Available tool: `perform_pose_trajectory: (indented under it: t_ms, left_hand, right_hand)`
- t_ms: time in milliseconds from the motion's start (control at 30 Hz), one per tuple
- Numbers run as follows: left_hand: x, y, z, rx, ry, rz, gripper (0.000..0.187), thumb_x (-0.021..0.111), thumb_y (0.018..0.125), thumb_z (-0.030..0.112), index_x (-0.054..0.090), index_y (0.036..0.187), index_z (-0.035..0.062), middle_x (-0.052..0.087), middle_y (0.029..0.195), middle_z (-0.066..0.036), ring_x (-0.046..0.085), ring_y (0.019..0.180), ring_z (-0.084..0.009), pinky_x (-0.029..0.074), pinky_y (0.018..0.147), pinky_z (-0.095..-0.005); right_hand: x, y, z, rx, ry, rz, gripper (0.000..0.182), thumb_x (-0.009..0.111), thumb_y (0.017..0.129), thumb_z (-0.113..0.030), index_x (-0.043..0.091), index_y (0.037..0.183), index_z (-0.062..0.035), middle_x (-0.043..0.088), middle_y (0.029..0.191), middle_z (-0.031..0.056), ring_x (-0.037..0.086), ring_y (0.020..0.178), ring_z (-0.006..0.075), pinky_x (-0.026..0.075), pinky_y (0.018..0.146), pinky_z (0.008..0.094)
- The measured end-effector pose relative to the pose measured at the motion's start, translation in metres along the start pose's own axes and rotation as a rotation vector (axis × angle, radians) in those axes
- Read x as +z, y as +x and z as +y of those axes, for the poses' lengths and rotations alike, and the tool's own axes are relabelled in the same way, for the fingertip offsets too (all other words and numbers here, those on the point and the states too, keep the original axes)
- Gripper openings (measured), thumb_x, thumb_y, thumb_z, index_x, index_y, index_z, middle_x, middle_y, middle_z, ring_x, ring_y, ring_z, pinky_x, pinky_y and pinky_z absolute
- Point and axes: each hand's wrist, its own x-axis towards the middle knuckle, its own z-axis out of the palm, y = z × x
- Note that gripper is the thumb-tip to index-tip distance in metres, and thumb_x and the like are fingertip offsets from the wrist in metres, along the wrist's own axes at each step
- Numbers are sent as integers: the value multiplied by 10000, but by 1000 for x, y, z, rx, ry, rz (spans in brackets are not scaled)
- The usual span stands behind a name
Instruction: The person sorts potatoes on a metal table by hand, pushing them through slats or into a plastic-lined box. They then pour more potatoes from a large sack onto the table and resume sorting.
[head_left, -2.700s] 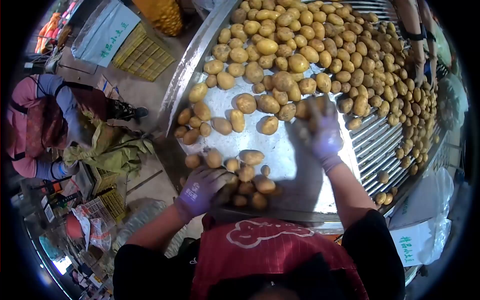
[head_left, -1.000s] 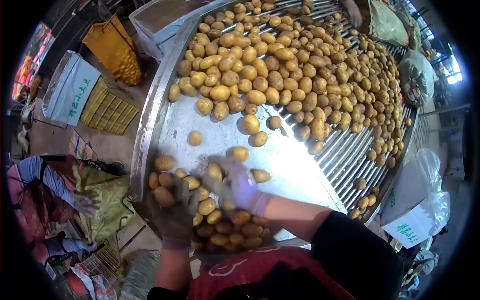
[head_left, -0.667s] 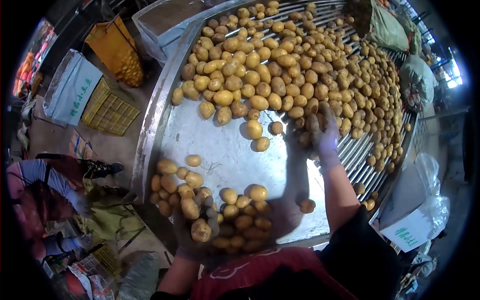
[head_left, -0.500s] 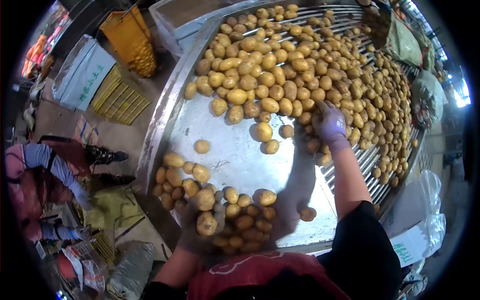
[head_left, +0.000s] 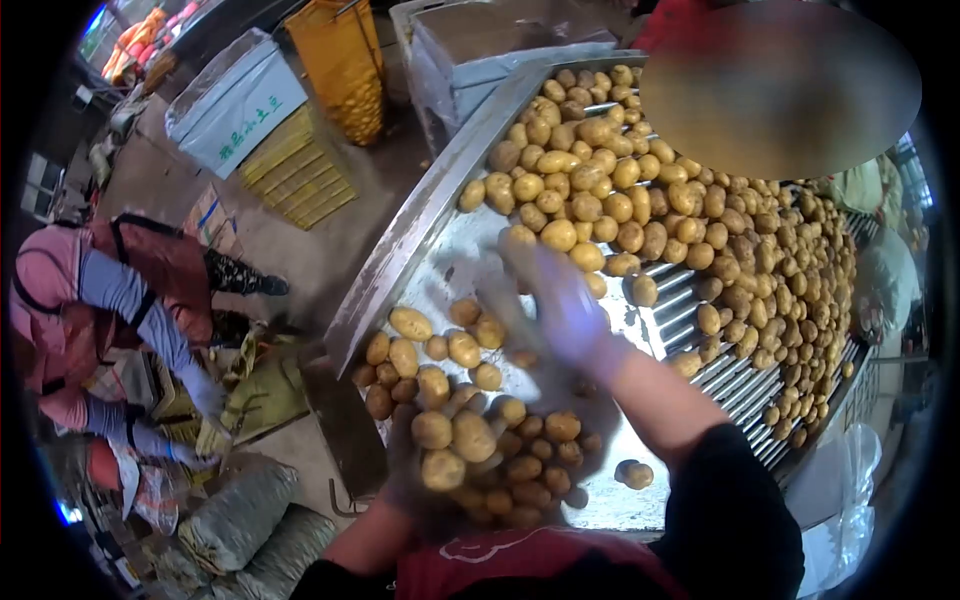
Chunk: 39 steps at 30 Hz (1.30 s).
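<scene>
Potatoes (head_left: 470, 440) heaped at the near end of the steel sorting table (head_left: 400, 245), piled over and against the left hand (head_left: 425, 480); gloved, dark, mostly buried under the heap, so grip impossible to tell. Right hand (head_left: 565, 315) in a pale purple glove, smeared by motion blur above the sheet metal just beyond the heap, fingers spread wide, nothing clearly held. Farther out past the right hand, more potatoes crowded on the metal rollers (head_left: 700, 355). One loose potato (head_left: 632, 472) lying apart, beside the right forearm. Off to the left of both hands, a co-worker in a pink top (head_left: 70, 320) bent over sacks (head_left: 240, 520), partly cut off by the frame edge
</scene>
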Motion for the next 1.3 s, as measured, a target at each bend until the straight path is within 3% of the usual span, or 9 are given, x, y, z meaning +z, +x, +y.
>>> perform_pose_trajectory:
  t_ms: [200,533,567,600,667,867,1000,1200,1300]
  left_hand:
    - [-14,-15,11,78,-48,-36,737,417,963,550,349,1490,41,431,1469,-202,507,1302,-336,433,1094,-466]
    - [-24,-33,3,647,1089,-53,700,770,846,252,411,1383,-18,581,1240,-132,598,1104,-251,516,954,-416]
    - [17,-43,31,1176,1931,-5,682,707,898,313,388,1376,-55,591,1183,-151,597,1078,-261,520,943,-440]
    - [11,-45,31,1219,1920,-45,682,707,898,313,388,1376,-55,591,1183,-151,597,1078,-261,520,943,-440]
    - [-17,-43,31,193,693,-301,461,639,954,323,561,1213,-50,567,1150,-140,562,999,-214,495,830,-342]
    - [60,-62,35,625,1162,-322,542,512,1005,427,487,1314,-18,564,1202,-165,585,1024,-247,531,804,-361]
    - [75,-50,22,618,1243,-301,551,501,1008,437,478,1324,-13,563,1214,-170,587,1042,-255,539,815,-371]
    - [96,7,-10,1061,1645,-393,564,483,1012,452,463,1340,-6,562,1233,-176,591,1070,-268,552,832,-386]
    - [197,57,3,-168,-42,-447,584,565,977,470,474,1375,53,529,1381,-146,553,1224,-309,526,993,-503]
  right_hand:
    - [79,105,80,95,-954,-246,296,638,849,-240,688,1136,-189,690,1071,107,676,1031,274,390,1004,464]
    - [21,-137,-10,168,-223,-215,361,632,844,-310,664,1159,-137,697,1041,117,697,852,313,528,798,458]
    - [1,-160,-21,81,-108,-4,365,632,863,-322,656,1175,-134,704,1037,108,699,840,314,541,785,457]
    - [-86,-146,-75,802,412,-145,332,625,900,-292,641,1200,-150,712,1003,122,699,830,318,563,725,421]
    - [-150,-179,-50,651,-568,25,261,630,844,-168,601,1075,-51,690,872,102,688,674,267,559,676,437]
    - [-442,-338,-86,280,-1583,1246,446,633,883,-161,578,1319,-239,663,1140,98,650,859,267,508,805,442]
    - [-484,-437,-69,1660,-1050,593,731,518,879,-643,452,1486,-241,485,1504,147,500,1354,326,291,1136,578]
    - [-394,-459,-89,1371,-1284,244,293,677,832,-420,736,969,-168,719,1022,97,634,1074,292,366,1101,474]
    - [-367,-483,-110,1070,-1284,504,208,729,781,-327,697,869,-141,686,928,109,626,980,319,391,1063,482]
